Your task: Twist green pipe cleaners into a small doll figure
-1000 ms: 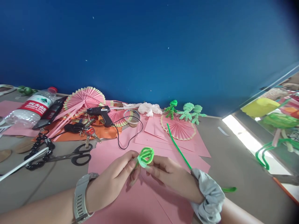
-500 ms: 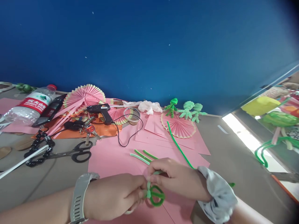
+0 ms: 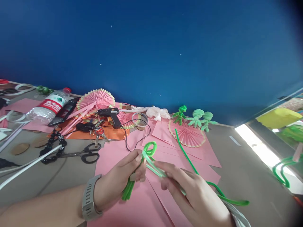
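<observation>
My left hand [image 3: 126, 176], with a watch on its wrist, pinches a bundle of green pipe cleaners [image 3: 127, 190]. The bundle's stems stick out below my fingers, and bright green loops [image 3: 150, 148] stand above the thumb. A pale green pipe cleaner [image 3: 149, 159] crosses the bundle just under the loops and runs right to my right hand [image 3: 187, 189]. The fingers of my right hand are closed around its far part, slightly blurred. Beyond that hand, a long green pipe cleaner [image 3: 186, 153] lies on the pink paper [image 3: 118, 160].
Scissors [image 3: 88, 153], keys [image 3: 101, 134], a bead bracelet [image 3: 46, 154] and a glue gun [image 3: 113, 116] with its cord lie left of centre. Behind are a plastic bottle [image 3: 50, 107], pink paper fans [image 3: 96, 102], a tape roll [image 3: 139, 120] and green pipe-cleaner figures [image 3: 196, 117].
My left hand has turned and risen, so the loops now point up and the stems show below. My right hand has moved right and down, drawing out the pale pipe cleaner. The view has shifted left.
</observation>
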Demonstrator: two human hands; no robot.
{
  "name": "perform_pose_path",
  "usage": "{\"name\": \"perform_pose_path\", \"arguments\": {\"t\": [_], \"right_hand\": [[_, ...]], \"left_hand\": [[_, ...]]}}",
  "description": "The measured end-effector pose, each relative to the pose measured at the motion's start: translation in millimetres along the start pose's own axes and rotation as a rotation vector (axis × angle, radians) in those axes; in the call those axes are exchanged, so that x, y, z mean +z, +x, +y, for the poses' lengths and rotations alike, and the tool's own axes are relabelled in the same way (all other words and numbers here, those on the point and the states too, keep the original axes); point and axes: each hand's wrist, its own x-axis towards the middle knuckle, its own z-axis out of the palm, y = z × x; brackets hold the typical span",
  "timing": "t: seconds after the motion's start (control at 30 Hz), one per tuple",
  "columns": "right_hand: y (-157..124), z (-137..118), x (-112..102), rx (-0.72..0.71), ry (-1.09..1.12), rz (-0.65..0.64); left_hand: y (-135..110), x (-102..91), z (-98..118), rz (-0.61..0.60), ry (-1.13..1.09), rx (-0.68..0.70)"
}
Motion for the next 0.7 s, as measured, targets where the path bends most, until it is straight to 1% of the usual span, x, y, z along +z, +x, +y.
{"name": "perform_pose_path", "arguments": {"t": [0.07,0.1,0.17,0.23,0.27,0.3,0.33,0.37,0.4,0.47,0.53,0.6,0.7], "right_hand": [[3,3,-3,0.096,0.241,-0.082],[5,6,-5,0.137,0.350,-0.132],[10,13,-10,0.185,0.512,-0.237],[15,22,-16,0.182,0.593,-0.338],[18,26,-18,0.165,0.611,-0.408],[20,30,-20,0.151,0.611,-0.480],[22,33,-22,0.140,0.606,-0.556],[23,34,-22,0.123,0.591,-0.603],[24,35,-23,0.112,0.564,-0.634],[24,34,-22,0.093,0.479,-0.641],[22,29,-20,0.082,0.353,-0.593],[18,22,-20,0.074,0.216,-0.515],[14,9,-21,0.068,0.062,-0.395]], "left_hand": [[-1,-1.7,3,-0.076,-0.129,0.019],[-1,-3.0,5,-0.108,-0.148,0.018],[-5,-5.0,12,-0.179,-0.085,-0.001],[-10,-4.4,19,-0.290,0.080,-0.068],[-14,-2.8,22,-0.367,0.158,-0.131],[-17,-0.3,25,-0.412,0.256,-0.197],[-20,2.7,27,-0.427,0.381,-0.267],[-22,6.0,28,-0.446,0.486,-0.300],[-24,9.2,29,-0.468,0.620,-0.302],[-24,14.0,29,-0.535,0.898,-0.271],[-22,15.6,27,-0.557,1.090,-0.241],[-19,13.6,23,-0.510,1.178,-0.228],[-17,5.2,12,-0.373,1.180,-0.210]]}}
